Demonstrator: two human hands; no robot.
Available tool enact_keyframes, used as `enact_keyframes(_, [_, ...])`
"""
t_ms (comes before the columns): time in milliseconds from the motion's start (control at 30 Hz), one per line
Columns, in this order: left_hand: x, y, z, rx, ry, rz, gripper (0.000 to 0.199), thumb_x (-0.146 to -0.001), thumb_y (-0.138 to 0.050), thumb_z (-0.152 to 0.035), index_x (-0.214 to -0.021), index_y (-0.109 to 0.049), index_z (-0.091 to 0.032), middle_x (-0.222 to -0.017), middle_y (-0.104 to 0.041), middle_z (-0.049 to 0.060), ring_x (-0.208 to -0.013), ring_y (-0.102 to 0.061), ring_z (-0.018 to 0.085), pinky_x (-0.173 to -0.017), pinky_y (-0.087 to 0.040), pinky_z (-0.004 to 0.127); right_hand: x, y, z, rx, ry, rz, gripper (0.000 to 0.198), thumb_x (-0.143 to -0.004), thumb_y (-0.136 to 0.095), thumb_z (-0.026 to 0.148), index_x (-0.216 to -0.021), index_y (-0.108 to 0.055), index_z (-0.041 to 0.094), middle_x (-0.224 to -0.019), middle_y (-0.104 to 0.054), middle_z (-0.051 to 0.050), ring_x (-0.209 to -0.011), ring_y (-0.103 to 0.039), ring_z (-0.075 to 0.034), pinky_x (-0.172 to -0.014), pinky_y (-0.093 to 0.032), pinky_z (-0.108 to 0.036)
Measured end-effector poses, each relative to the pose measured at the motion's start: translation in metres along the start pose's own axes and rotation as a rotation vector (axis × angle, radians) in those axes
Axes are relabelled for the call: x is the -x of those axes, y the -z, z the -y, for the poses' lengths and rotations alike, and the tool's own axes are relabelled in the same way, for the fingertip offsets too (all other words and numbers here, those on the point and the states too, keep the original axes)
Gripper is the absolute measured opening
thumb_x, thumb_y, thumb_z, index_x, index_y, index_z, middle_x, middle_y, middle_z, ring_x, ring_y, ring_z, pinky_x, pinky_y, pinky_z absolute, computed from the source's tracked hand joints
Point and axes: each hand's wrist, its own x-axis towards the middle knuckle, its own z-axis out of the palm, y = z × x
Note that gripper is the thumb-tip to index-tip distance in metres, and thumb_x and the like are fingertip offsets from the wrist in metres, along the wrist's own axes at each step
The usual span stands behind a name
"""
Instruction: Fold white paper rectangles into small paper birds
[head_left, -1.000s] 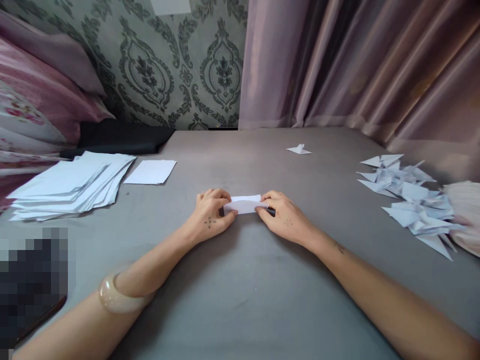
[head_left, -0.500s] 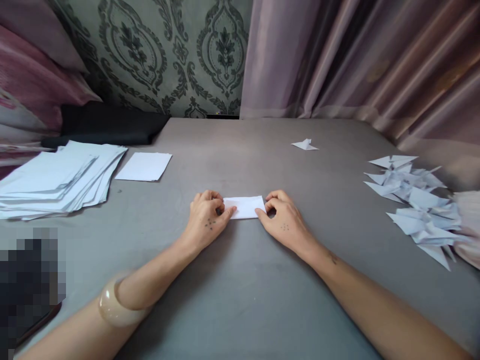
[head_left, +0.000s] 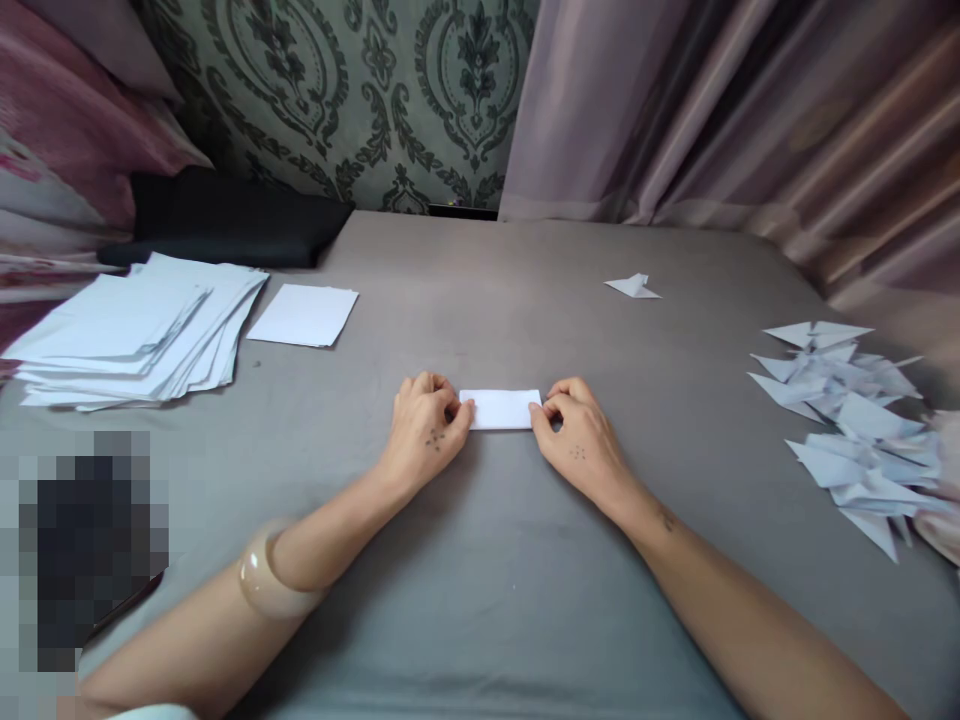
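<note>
A white sheet of paper (head_left: 501, 410), folded into a narrow rectangle, is between my two hands, low over the grey surface. My left hand (head_left: 429, 425) pinches its left end, with the thumb on the near face and the other fingers curled behind. At the opposite end, my right hand (head_left: 581, 435) grips the right edge between thumb and curled fingers. The fold lies along the length, and the paper looks level. A pale bangle (head_left: 274, 575) circles my left forearm.
Stacked white paper (head_left: 135, 330) lies at the left, beside a smaller pile of square sheets (head_left: 304, 315). One folded paper bird (head_left: 634, 287) rests at the back. Several folded paper birds (head_left: 862, 420) are heaped at the right. Black cloth (head_left: 225, 220) lies behind the stack.
The view has tilted and shifted a little, moving the scene in the frame. My thumbs have slid outward to the paper's ends, and the folded strip looks slightly narrower and straighter.
</note>
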Motion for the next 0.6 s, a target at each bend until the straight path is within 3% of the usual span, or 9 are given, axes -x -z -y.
enact_keyframes(600, [0.002,-0.0019,0.0043,-0.174,-0.123,0.022,0.035,-0.095,-0.045,-0.034,-0.067,-0.058,-0.016,-0.096,-0.059,0.012,-0.085,-0.05,0.022,-0.083,-0.043,0.041,-0.0041,-0.0007,0.0016,0.081,-0.041,0.039,0.031,-0.088,-0.052,0.034,-0.06,-0.044,0.022,-0.088,-0.056,-0.005,-0.068,-0.054,-0.015,-0.068,-0.044,-0.034])
